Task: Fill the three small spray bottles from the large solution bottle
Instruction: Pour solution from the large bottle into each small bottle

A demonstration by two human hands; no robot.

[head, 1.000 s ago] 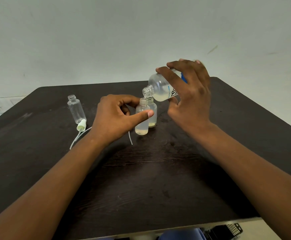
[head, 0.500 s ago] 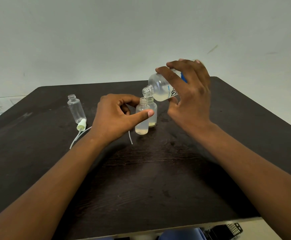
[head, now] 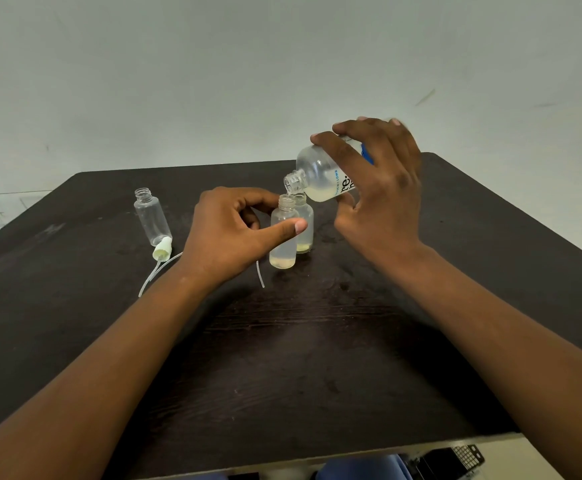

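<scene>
Right hand [head: 379, 199] tips large bottle [head: 320, 174] over left-held small bottle [head: 283, 233].

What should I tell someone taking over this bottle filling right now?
Right hand grips the large bottle, tipped with its mouth over the near small bottle.
Left hand pinches that bottle to steady it.
It and the small bottle behind hold a little liquid at the bottom.
The left small bottle looks empty; a spray cap lies beside it.
Left: fill all three.

Single head cam, fwd-down over dark table [head: 282, 358], hands [head: 234, 233] close.
</scene>
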